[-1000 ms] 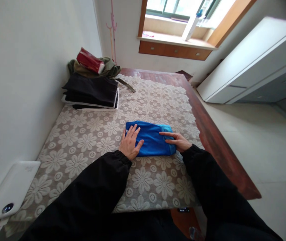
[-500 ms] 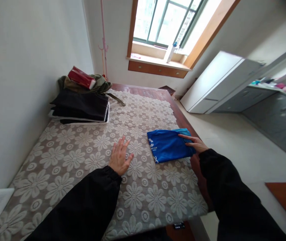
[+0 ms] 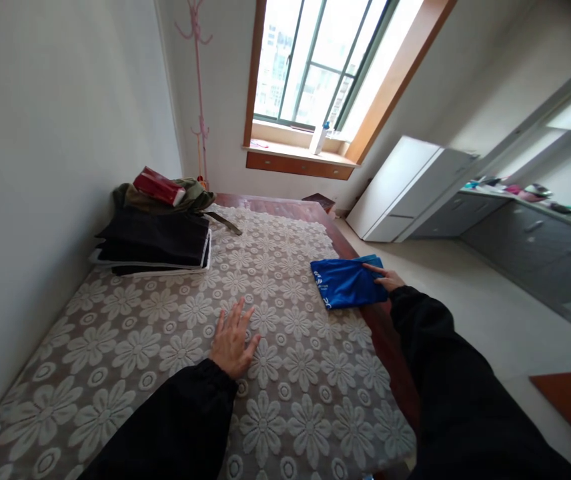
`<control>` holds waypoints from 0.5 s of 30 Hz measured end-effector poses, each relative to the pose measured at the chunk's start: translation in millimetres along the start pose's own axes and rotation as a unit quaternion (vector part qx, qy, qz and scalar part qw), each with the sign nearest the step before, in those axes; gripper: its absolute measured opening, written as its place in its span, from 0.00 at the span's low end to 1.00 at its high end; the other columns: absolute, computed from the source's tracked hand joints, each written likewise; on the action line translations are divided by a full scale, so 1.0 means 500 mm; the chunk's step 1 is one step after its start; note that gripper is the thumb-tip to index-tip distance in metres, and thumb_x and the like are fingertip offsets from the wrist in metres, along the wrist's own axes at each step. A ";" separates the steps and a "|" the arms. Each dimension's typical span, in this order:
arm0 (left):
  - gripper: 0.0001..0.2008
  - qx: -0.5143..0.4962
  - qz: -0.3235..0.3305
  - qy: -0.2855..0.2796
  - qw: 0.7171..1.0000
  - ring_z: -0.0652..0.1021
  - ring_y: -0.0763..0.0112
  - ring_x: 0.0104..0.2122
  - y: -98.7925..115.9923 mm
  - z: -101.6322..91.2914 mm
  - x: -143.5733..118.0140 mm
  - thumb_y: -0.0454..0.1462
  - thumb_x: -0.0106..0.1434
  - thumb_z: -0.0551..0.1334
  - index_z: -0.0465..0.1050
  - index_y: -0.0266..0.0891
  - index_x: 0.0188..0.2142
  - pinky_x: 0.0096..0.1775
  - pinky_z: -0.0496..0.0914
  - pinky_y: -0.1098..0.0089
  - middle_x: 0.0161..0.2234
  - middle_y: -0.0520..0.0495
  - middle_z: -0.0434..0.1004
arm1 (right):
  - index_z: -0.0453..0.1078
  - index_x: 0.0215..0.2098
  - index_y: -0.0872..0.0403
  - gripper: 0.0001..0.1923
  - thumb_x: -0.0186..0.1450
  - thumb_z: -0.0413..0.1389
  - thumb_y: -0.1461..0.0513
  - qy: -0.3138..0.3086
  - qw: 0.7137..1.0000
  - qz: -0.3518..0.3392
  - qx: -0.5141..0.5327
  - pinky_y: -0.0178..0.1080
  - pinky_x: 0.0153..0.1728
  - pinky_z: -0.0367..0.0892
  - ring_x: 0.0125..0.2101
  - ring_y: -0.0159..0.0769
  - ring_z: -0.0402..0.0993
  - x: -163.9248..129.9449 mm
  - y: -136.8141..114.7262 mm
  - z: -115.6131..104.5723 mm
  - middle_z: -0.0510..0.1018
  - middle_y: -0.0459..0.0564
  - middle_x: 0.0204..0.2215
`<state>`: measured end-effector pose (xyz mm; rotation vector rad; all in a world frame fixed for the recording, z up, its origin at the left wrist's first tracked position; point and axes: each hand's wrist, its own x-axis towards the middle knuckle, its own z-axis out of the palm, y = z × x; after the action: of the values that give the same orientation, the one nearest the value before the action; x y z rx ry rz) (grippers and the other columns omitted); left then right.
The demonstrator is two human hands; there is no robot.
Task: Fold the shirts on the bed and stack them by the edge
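Note:
A folded blue garment [image 3: 345, 283] with white lettering lies at the right edge of the flowered lace cloth [image 3: 165, 333], partly over the table's wooden border. My right hand [image 3: 389, 279] rests on its right end, thumb and fingers pinching the fabric. My left hand [image 3: 233, 340] lies flat on the lace cloth with fingers spread, well to the left of the garment and holding nothing. Both arms wear black sleeves.
A stack of folded dark clothes [image 3: 155, 243] sits at the far left by the wall, with an olive garment and a red packet [image 3: 158, 187] behind it. A pink coat stand [image 3: 198, 80], a window and grey cabinets [image 3: 525, 240] lie beyond. Open floor is to the right.
My right hand has slid the blue garment from the middle of the table to its right edge. My left hand let go of it and now rests on the cloth. The view tilted up.

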<state>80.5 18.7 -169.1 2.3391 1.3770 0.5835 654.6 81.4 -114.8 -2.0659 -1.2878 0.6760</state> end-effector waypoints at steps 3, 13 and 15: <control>0.31 0.004 -0.002 -0.003 1.000 0.59 0.49 0.77 0.002 -0.003 0.000 0.40 0.72 0.61 0.64 0.40 0.73 0.76 0.50 0.40 0.79 0.34 0.53 | 0.74 0.70 0.59 0.41 0.57 0.57 0.66 0.019 0.999 -0.013 -0.030 0.48 0.59 0.76 0.51 0.51 0.84 0.007 -0.003 0.001 0.86 0.58 0.54; 0.27 0.013 0.001 -0.039 0.999 0.58 0.47 0.77 0.012 -0.013 0.002 0.37 0.70 0.61 0.72 0.44 0.67 0.76 0.49 0.36 0.78 0.38 0.56 | 0.71 0.72 0.49 0.33 0.71 0.57 0.52 0.147 0.972 -0.024 -0.183 0.70 0.75 0.41 0.78 0.65 0.45 0.020 -0.021 0.062 0.54 0.58 0.80; 0.27 0.006 -0.008 -0.045 0.999 0.57 0.47 0.77 0.018 -0.019 0.002 0.35 0.68 0.61 0.73 0.44 0.67 0.76 0.47 0.35 0.78 0.39 0.56 | 0.70 0.72 0.43 0.32 0.72 0.55 0.49 0.121 0.973 -0.044 -0.192 0.72 0.74 0.38 0.78 0.63 0.45 0.014 -0.025 0.121 0.57 0.52 0.79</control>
<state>82.7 16.4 -156.5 2.3316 1.3600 0.4620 607.8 105.8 -148.2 -2.2902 -1.4412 0.1304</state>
